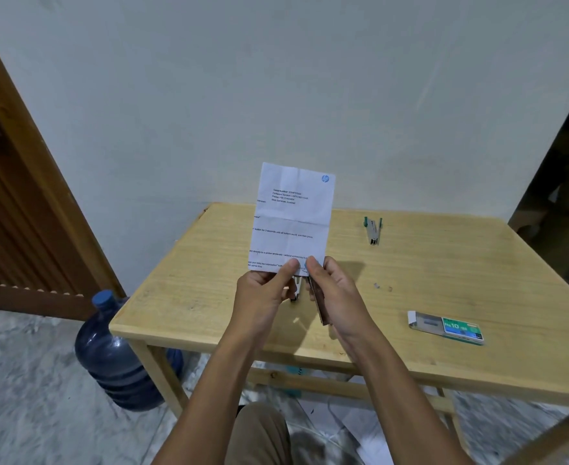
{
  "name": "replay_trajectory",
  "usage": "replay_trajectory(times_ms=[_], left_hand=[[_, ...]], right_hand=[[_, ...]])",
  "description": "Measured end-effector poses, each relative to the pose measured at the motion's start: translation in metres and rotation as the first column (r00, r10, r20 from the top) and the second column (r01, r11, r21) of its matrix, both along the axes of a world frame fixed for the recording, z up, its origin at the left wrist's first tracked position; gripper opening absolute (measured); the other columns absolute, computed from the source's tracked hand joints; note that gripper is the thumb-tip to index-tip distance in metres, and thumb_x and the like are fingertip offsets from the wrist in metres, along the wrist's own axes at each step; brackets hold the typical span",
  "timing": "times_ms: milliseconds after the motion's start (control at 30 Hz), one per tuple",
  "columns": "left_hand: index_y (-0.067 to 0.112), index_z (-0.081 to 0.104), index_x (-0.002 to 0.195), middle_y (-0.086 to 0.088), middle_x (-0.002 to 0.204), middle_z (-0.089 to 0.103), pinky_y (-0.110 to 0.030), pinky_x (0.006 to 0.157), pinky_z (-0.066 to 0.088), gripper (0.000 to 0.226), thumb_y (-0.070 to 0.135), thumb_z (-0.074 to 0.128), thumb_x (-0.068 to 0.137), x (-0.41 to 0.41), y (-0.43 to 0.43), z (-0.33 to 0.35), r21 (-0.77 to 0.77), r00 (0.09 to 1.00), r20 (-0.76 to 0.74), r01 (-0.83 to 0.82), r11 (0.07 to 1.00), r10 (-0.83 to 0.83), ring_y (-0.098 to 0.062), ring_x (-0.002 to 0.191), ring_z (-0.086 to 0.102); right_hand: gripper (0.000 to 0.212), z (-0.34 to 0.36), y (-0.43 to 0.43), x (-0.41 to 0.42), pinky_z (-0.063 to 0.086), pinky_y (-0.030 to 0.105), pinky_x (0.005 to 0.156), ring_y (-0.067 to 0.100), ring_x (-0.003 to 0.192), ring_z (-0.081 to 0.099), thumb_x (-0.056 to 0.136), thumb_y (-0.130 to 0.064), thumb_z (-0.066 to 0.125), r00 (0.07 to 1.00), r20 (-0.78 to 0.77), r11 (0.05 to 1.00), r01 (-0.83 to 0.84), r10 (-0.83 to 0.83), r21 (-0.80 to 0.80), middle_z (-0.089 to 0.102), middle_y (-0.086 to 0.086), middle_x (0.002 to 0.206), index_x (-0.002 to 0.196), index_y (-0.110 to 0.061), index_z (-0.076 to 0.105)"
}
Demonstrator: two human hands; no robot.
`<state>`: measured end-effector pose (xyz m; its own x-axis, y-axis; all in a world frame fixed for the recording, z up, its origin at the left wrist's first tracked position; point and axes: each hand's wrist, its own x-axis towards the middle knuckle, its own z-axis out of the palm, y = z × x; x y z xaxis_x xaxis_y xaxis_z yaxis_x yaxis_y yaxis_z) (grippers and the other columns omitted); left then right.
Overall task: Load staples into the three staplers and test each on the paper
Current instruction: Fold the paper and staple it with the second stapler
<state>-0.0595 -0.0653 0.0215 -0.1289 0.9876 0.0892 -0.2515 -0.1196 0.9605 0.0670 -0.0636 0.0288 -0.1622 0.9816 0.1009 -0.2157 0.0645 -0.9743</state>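
Table [209, 297] — hands [263, 290] (both) pinch paper [293, 216].

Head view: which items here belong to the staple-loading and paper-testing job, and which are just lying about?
Part of the job:
- paper, pinched at its bottom edge by the left hand
- stapler in the right hand, at that edge
- green stapler, lying open on the table
- staple box
- loose staple bits

Just lying about:
- water bottle on the floor
- papers under the table
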Motion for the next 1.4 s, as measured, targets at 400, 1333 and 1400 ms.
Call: replay_trajectory(times_ms=[400, 1333, 1400], left_hand=[[0.006, 0.073, 0.088, -0.008, 0.076, 0.065, -0.027, 0.061, 0.047, 0.011, 0.017, 0.070, 0.088, -0.006, 0.000, 0.001, -0.133, 0.987, 0.129, 0.114, 0.985, -0.097, -0.017, 0.060, 0.052], [0.016, 0.056, 0.131, -0.013, 0.137, 0.047, -0.042, 0.105, 0.030, 0.048, 0.044, 0.048, 0.092, -0.077, 0.166, -0.056, 0.137, 0.153, -0.968, -0.350, 0.927, 0.201, -0.033, 0.125, 0.040], [0.017, 0.064, 0.123, -0.010, 0.130, 0.053, -0.043, 0.105, 0.030, 0.044, 0.043, 0.046, 0.092, -0.075, 0.168, -0.057, 0.112, 0.131, -0.977, -0.347, 0.931, 0.166, -0.032, 0.123, 0.043]], right_hand=[[0.034, 0.008, 0.012, 0.015, 0.022, 0.026, 0.045, 0.010, 0.046, 0.022, 0.088, -0.043, 0.067, 0.984, 0.066, 0.974, 0.172, -0.164, -0.145, 0.047, 0.023, 0.065, 0.099, -0.011, 0.064], [0.008, 0.014, 0.051, 0.069, 0.039, 0.034, 0.059, 0.016, 0.060, 0.042, 0.090, -0.017, 0.059, 0.915, 0.338, 0.928, 0.303, -0.219, -0.218, 0.044, 0.005, 0.069, 0.097, -0.014, 0.062], [0.006, 0.010, 0.057, 0.072, 0.037, 0.035, 0.059, 0.016, 0.058, 0.043, 0.089, -0.015, 0.059, 0.918, 0.342, 0.923, 0.296, -0.203, -0.245, 0.045, 0.003, 0.066, 0.094, -0.014, 0.061]])
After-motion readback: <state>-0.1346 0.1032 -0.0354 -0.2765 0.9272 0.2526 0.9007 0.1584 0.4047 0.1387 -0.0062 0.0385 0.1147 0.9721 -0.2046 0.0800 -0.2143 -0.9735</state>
